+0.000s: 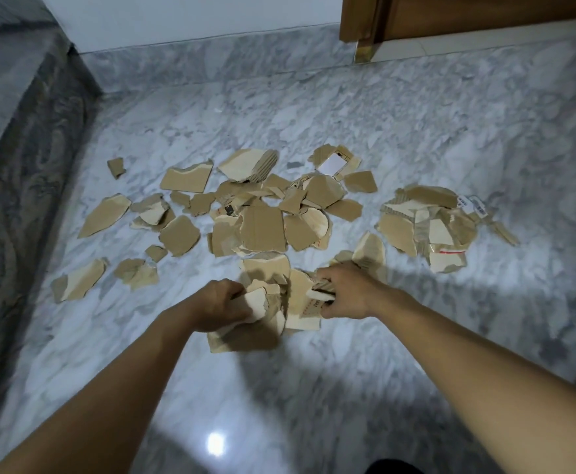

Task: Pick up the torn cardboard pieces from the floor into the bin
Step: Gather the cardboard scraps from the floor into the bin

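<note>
1. The torn cardboard pieces [262, 230] lie scattered on the marble floor [313, 388]; most make one heap in the middle; a smaller heap [430, 227] lies apart to the right, and single pieces lie to the left.
2. The left hand [221, 304] is curled around a few pieces at the near edge of the middle heap; the right hand [344, 290], just beside it, grips another bundle of pieces.
3. At the far right is a wooden door [450, 15]; a white wall [177, 18] is at the far side; a grey patterned fabric [13, 131] runs along the left.

Your torn brown pieces [262, 230] lie flat on the floor [416, 131], heaped in the middle, a smaller bunch off right.
</note>
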`<state>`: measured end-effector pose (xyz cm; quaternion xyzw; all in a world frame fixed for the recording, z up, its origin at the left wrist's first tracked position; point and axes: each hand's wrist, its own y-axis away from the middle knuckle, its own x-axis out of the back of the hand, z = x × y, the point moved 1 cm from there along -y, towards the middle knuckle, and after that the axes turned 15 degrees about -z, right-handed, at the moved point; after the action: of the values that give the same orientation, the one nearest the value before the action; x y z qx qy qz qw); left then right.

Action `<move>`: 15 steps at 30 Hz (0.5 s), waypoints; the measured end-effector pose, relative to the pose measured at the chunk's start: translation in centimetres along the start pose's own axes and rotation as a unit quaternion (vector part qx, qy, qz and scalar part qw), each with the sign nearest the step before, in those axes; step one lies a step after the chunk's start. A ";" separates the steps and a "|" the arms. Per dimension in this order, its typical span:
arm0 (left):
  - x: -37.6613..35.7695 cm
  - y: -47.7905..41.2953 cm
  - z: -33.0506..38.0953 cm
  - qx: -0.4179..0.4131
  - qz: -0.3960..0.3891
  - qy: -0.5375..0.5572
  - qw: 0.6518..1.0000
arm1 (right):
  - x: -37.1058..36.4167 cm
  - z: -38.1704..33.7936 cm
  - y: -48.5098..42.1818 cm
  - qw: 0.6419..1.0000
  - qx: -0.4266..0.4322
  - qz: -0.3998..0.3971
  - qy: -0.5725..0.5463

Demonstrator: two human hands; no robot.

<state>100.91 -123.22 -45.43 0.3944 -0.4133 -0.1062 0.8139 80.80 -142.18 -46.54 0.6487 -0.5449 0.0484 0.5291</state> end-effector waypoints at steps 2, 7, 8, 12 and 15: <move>1.1 1.0 -1.2 0.008 -0.003 0.006 1.000 | 0.8 0.0 -0.1 0.999 -0.004 -0.027 -0.026; 2.3 2.9 -3.3 0.043 -0.038 0.005 0.998 | 0.7 -1.8 -1.9 0.998 -0.020 -0.050 0.018; 2.2 3.0 -3.3 0.045 -0.040 0.007 0.998 | 0.2 -2.3 -2.3 0.998 -0.019 -0.048 0.041; 1.5 3.1 -2.8 0.035 -0.029 0.021 0.999 | -1.2 -4.0 -3.1 0.996 -0.022 0.009 0.089; 0.7 2.8 -2.2 0.027 -0.017 0.027 0.999 | -1.8 -4.4 -2.9 0.992 -0.009 0.035 0.119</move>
<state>102.60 -120.54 -43.74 0.4263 -0.3873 -0.0982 0.8116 84.55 -138.20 -47.66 0.6142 -0.5013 0.1388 0.5934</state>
